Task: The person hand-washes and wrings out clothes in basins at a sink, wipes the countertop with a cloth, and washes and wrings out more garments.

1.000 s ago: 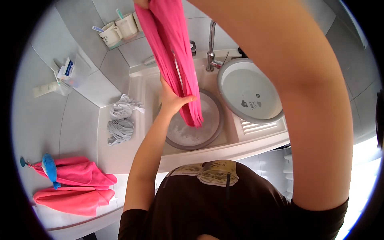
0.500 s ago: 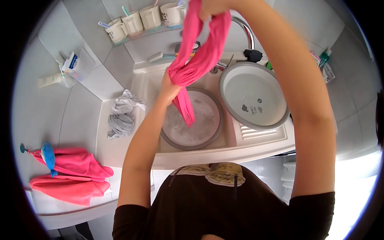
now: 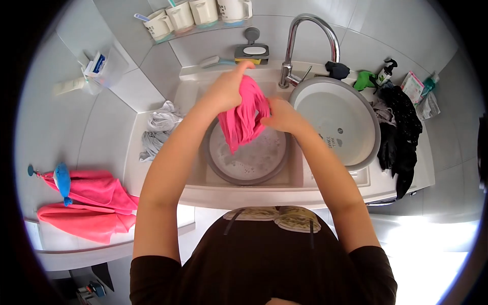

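A bunched pink cloth [image 3: 243, 118] hangs in folds between my two hands, above the grey-rimmed basin [image 3: 277, 168] in the sink. My left hand [image 3: 229, 89] grips its upper left side, with one finger pointing out past the fabric. On the other side, my right hand [image 3: 282, 115] pinches the cloth's right edge. Whether it is a garment or a towel I cannot tell. Cloudy water with some suds shows in the basin below. To the right, a second basin [image 3: 351, 91] of clearer water stands on the drainboard beside my right forearm.
A curved faucet [image 3: 335, 38] rises behind the basins. Grey and white cloths [image 3: 161, 122] lie on the left ledge, dark clothes [image 3: 404, 137] on the right. Cups [image 3: 206, 12] line a wall shelf near a soap holder [image 3: 252, 51]. Pink towels [image 3: 91, 218] hang at left.
The pink cloth has come down from a raised, stretched position into a loose bunch. My right hand has dropped beside my left, which has moved up slightly. The view has shifted.
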`<state>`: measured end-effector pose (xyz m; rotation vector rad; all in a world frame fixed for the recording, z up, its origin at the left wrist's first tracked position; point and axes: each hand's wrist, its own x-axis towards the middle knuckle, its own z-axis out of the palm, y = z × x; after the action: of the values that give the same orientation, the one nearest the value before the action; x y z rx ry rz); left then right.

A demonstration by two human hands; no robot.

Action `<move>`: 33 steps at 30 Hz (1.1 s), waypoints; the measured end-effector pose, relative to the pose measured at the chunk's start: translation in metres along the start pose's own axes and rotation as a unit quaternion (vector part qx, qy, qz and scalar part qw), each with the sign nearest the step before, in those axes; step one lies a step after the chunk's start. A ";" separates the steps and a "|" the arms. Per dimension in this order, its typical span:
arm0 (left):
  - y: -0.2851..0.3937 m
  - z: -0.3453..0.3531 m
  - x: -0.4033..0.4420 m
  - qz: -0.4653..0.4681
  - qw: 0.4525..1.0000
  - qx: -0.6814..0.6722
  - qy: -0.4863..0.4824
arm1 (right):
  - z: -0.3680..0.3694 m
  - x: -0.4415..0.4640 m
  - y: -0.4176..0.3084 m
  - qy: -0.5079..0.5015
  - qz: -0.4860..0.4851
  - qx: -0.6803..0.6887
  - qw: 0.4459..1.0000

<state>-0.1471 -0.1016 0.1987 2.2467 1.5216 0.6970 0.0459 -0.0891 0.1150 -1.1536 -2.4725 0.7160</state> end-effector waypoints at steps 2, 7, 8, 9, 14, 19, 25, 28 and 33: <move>0.006 0.009 -0.006 -0.001 1.000 0.028 -0.011 | 0.007 0.001 -0.006 0.138 0.058 0.180 0.972; -0.006 0.014 -0.005 -0.018 0.998 0.001 -0.055 | 0.005 0.013 -0.039 0.187 -0.040 0.194 0.962; -0.010 0.012 -0.005 0.056 0.998 -0.022 -0.031 | 0.006 0.018 -0.043 0.179 -0.038 0.253 0.950; -0.014 0.011 -0.005 0.130 0.990 -0.046 -0.006 | 0.009 0.023 -0.045 0.177 -0.040 0.252 0.950; -0.004 -0.012 -0.010 0.066 0.994 -0.004 -0.092 | 0.002 0.029 -0.062 0.080 0.034 0.194 0.977; -0.008 -0.021 -0.022 0.044 0.987 -0.083 -0.130 | 0.006 0.026 -0.073 0.108 0.048 0.163 0.980; -0.014 -0.018 -0.018 0.136 0.983 -0.061 -0.104 | 0.028 0.026 -0.077 0.292 -0.085 0.004 0.953; -0.026 -0.015 -0.016 0.195 0.975 -0.092 -0.051 | 0.016 0.024 -0.097 0.264 0.007 0.010 0.964; -0.032 -0.021 -0.022 0.012 0.915 -0.385 -0.123 | 0.019 0.036 -0.090 0.270 0.072 0.021 0.960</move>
<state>-0.1909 -0.1103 0.1946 1.6637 0.8753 0.8031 -0.0417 -0.1164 0.1525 -1.3146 -1.9254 0.4116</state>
